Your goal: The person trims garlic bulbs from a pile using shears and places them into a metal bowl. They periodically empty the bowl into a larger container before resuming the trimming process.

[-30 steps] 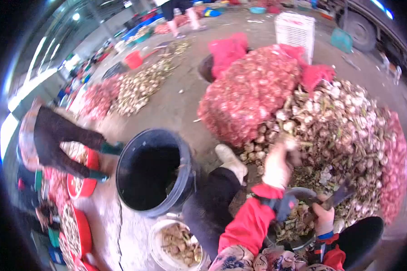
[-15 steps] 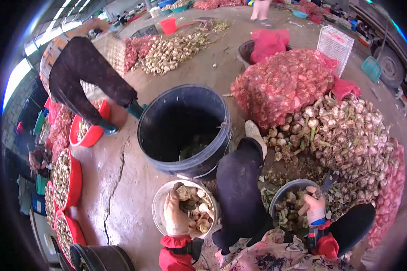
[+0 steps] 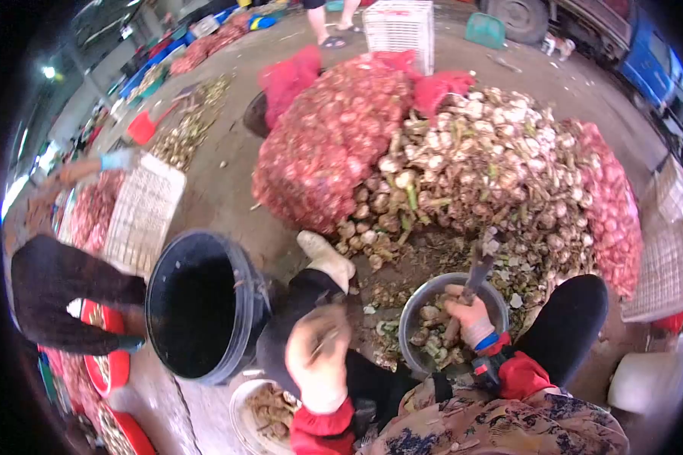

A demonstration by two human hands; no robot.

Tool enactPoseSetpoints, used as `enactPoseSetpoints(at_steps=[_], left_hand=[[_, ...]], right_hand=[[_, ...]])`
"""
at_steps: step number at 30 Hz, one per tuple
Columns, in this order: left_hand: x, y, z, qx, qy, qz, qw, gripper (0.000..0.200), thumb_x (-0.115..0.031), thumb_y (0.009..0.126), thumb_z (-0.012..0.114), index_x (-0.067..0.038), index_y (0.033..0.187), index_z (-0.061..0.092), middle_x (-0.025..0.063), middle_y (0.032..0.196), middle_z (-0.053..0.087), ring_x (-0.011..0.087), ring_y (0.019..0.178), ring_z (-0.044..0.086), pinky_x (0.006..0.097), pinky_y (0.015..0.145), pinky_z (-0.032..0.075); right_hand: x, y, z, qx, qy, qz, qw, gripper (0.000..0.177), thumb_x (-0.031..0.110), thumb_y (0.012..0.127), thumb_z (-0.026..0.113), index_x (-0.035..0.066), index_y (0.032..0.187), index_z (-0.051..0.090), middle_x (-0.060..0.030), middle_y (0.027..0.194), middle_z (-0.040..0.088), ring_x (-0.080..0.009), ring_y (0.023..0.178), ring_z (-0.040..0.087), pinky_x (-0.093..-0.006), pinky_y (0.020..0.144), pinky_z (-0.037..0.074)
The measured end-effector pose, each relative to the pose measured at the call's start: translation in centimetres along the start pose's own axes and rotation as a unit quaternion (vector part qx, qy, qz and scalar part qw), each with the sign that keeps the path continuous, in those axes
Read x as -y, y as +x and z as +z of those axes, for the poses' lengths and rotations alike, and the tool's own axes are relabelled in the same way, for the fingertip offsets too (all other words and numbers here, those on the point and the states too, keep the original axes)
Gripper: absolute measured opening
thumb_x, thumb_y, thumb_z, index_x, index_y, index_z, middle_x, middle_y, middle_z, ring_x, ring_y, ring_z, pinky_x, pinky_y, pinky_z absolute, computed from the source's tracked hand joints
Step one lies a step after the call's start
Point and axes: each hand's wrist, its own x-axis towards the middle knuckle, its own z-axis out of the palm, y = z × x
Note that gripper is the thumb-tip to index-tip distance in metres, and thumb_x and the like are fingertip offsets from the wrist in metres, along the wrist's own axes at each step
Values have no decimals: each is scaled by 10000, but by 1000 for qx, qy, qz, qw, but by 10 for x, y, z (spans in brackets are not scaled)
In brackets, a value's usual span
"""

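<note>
My right hand [image 3: 470, 320], in a pale glove, is closed round the wooden handle of a knife [image 3: 479, 271], its dark blade pointing up and away. It is over a grey basin [image 3: 502, 307] containing garlic bulbs [image 3: 435, 345] and stem pieces. My left hand [image 3: 319, 356] hovers over my leg, smeared by motion, so its fingers and anything in them cannot be made out. Below and left of it stands a white bucket [image 3: 239, 409] with garlic in it. A large heap of untrimmed garlic [image 3: 501, 159] lies ahead of the basin.
A tall dark tub [image 3: 243, 326] stands left of my leg. Behind the heap rests a full red mesh sack [image 3: 341, 136]; another sack [image 3: 611, 212] lies right. White crates [image 3: 402, 30] are around. A person [image 3: 68, 292] bends at far left beside red basins [image 3: 102, 364].
My view has swung right. My left hand has risen out of the white bucket and moved right, over my leg. The right hand still grips the knife at the basin, its blade now more upright.
</note>
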Motion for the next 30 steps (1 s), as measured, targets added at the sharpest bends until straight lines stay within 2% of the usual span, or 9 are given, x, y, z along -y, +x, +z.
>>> enactPoseSetpoints(at_steps=[4, 5, 8, 11, 16, 18, 23, 28, 30], left_hand=[[116, 39, 99, 244, 23, -113, 963, 275, 46, 845, 411, -25, 1057, 571, 161, 881, 628, 283, 815, 617, 345, 734, 483], [143, 46, 120, 235, 191, 107, 947, 321, 53, 821, 456, -37, 1116, 548, 193, 930, 619, 333, 878, 599, 376, 768, 483], [280, 64, 167, 82, -10, -306, 948, 469, -402, 788, 691, -34, 1067, 610, 115, 999, 638, 220, 910, 579, 356, 769, 464], [347, 113, 156, -84, 220, -310, 921, 627, -440, 700, 737, 45, 1071, 600, 184, 1066, 645, 291, 997, 595, 388, 833, 464], [451, 187, 103, 9, 308, -337, 890, 740, -455, 668, 726, 89, 1145, 570, 232, 1123, 622, 307, 1086, 570, 337, 933, 411], [431, 201, 117, 58, 233, -427, 872, 699, -428, 691, 718, 75, 1154, 576, 164, 1156, 619, 238, 1009, 572, 314, 910, 405], [397, 169, 173, -157, -24, -284, 946, 499, -114, 726, 715, 60, 1151, 521, 120, 1058, 597, 182, 851, 562, 323, 791, 457], [341, 90, 215, 57, 11, -387, 920, 664, -239, 712, 762, -7, 1255, 459, 196, 1089, 568, 277, 915, 582, 373, 847, 480], [334, 47, 242, 209, 178, -286, 918, 797, -377, 656, 782, -72, 1308, 439, 265, 1141, 541, 376, 998, 576, 413, 908, 460]], right_hand=[[-8, 7, -18, -15, -24, -2, 1000, 322, 64, 807, 647, -1, 1114, 575, -44, 871, 632, -133, 708, 602, -263, 575, 491], [-7, 9, -21, -22, -18, -3, 1000, 322, 64, 807, 647, -1, 1114, 575, -44, 871, 632, -133, 708, 602, -263, 575, 491], [-16, 16, -36, -51, 82, 37, 995, 277, 29, 801, 635, 21, 1076, 594, -20, 910, 629, -126, 738, 593, -271, 660, 484], [-24, 23, -57, -56, 48, 11, 997, 271, 13, 798, 633, 24, 1066, 603, -18, 910, 630, -121, 752, 589, -271, 664, 476], [-27, 32, -74, -111, 64, 95, 987, 296, 1, 757, 655, 23, 1052, 628, -61, 945, 655, -170, 824, 609, -301, 757, 480], [-23, 35, -78, -128, 58, 133, 981, 288, 4, 750, 666, 23, 1035, 635, -49, 938, 647, -151, 830, 597, -291, 765, 473], [-40, 39, -94, -162, 98, 188, 964, 261, 2, 734, 669, 24, 992, 644, -26, 915, 631, -137, 826, 575, -281, 763, 458], [-27, 40, -86, -162, 89, 157, 970, 273, 2, 731, 660, 21, 1002, 632, -35, 883, 628, -153, 784, 584, -290, 732, 465], [-24, 33, -85, -150, 83, 155, 973, 289, 24, 733, 661, 24, 1020, 625, -30, 864, 626, -149, 765, 585, -293, 713, 463]])
